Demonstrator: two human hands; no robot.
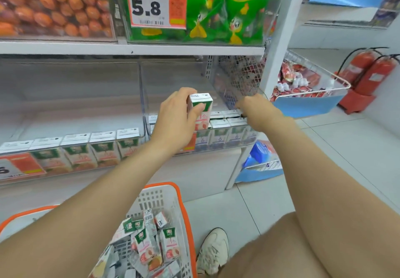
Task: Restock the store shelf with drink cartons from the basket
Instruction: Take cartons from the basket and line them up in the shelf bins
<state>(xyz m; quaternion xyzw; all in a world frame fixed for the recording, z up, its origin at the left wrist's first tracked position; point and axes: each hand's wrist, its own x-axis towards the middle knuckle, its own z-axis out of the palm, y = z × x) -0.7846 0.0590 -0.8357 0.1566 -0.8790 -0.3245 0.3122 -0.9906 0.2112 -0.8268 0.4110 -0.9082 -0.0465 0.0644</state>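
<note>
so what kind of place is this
Most likely a small grocery or convenience store: a price tag reading 5.8, rows of identical drink cartons lined up facing out, and an orange-rimmed shopping basket on the floor.

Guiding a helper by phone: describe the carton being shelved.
On the lower shelf, find the right clear bin under the green snack bags. The left hand holds the carton upright above blue-labelled rows; there, only it is green and pink.
</note>
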